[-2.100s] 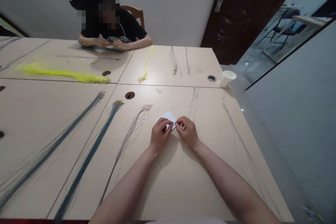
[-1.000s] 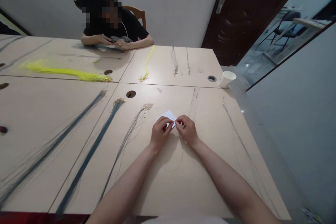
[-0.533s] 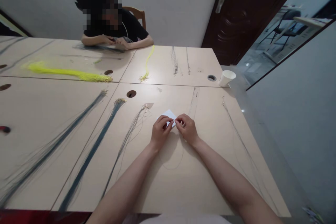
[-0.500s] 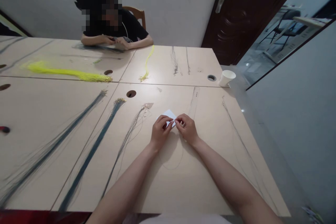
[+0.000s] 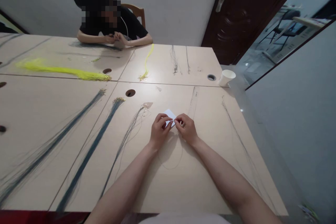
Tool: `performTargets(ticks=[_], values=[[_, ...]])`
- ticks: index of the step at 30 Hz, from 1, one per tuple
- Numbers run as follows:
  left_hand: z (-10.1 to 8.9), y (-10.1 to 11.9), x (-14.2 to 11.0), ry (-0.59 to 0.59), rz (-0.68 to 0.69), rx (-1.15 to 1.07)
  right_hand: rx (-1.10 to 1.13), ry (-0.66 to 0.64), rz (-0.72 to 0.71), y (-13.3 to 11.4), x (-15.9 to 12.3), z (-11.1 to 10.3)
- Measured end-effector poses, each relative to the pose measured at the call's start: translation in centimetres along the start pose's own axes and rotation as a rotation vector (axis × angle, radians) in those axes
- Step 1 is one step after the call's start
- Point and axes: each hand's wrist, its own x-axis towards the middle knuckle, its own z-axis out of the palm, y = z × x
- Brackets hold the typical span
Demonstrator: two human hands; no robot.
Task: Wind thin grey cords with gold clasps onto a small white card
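Observation:
My left hand (image 5: 160,127) and my right hand (image 5: 186,127) meet fingertip to fingertip over the table, each closed in a pinch. A thin line (image 5: 170,168) runs in a loose loop from below the hands onto the wood. What sits right between the fingertips is too small to make out. Just behind them lies a small white card (image 5: 170,113), partly covered by my left fingers. To the left is a bundle of thin dark lines (image 5: 127,135) with small metal ends near a beige scrap (image 5: 148,105).
A clear ruler (image 5: 193,99) lies beyond my right hand, and a white paper cup (image 5: 227,78) stands at the right edge. Blue-grey line bundles (image 5: 90,152) and a yellow bundle (image 5: 65,72) stretch across the left. A person (image 5: 131,24) sits opposite, working with their hands.
My hands keep nearly the same pinched pose. Across the table, the person's hands have come closer together and risen slightly. The view has shifted a little.

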Motion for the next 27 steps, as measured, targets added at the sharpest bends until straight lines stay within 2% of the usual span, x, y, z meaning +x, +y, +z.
performTargets(ticks=[27], values=[[-0.04,-0.09,-0.04,0.001,0.005,0.006,-0.008,-0.011,0.000,0.04,-0.03,0.03]])
